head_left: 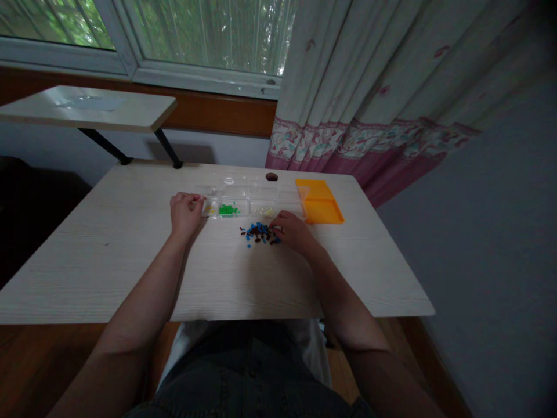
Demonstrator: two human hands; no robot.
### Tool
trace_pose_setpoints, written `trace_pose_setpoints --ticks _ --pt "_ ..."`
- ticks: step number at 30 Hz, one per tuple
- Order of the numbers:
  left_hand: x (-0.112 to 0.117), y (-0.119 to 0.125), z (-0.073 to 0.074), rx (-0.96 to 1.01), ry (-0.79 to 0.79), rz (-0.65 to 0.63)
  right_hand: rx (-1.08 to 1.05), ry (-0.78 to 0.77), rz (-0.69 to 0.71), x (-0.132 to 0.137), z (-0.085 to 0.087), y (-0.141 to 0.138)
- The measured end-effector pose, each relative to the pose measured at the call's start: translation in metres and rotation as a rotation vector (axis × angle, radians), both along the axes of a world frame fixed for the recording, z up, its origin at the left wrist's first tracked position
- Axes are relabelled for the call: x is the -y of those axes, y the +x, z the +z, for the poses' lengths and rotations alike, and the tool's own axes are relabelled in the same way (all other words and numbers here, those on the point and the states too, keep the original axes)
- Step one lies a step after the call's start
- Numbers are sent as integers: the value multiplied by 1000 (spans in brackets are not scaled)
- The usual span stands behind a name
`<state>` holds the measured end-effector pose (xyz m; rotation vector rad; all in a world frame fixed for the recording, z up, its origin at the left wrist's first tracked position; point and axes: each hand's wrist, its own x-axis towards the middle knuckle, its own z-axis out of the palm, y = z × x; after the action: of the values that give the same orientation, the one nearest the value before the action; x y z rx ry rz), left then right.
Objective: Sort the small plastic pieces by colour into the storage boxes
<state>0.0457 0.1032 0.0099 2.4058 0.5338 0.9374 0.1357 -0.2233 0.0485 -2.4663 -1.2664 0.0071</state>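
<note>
A clear plastic compartment tray (250, 200) lies on the table. Its front row holds yellow pieces (210, 209) at the left end, green pieces (228, 209) beside them, and pale cream pieces (263, 212) further right. My left hand (186, 213) is closed at the tray's left end, thumb and fingertips at its edge. In front of the tray, small blue and brown pieces (260, 231) lie in a loose pile. At the pile's right side, my right hand (293, 231) has its fingers pinched together; whatever is between them is too small to name.
An orange two-section tray (321, 202) stands right of the clear tray, partly under its end. A raised shelf (108, 107) on black legs is at the table's back left. The table (130, 261) has a cable hole near its back edge. A curtain (331, 104) hangs behind.
</note>
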Motion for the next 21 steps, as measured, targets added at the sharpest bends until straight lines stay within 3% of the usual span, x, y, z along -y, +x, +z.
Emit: trace_pose_setpoints --ticks 6,21 --pt "-1 0 -1 7 -1 -11 88 -100 33 -6 -4 -3" --pt "2 -1 1 6 -1 -5 84 -111 -8 -3 -2 1"
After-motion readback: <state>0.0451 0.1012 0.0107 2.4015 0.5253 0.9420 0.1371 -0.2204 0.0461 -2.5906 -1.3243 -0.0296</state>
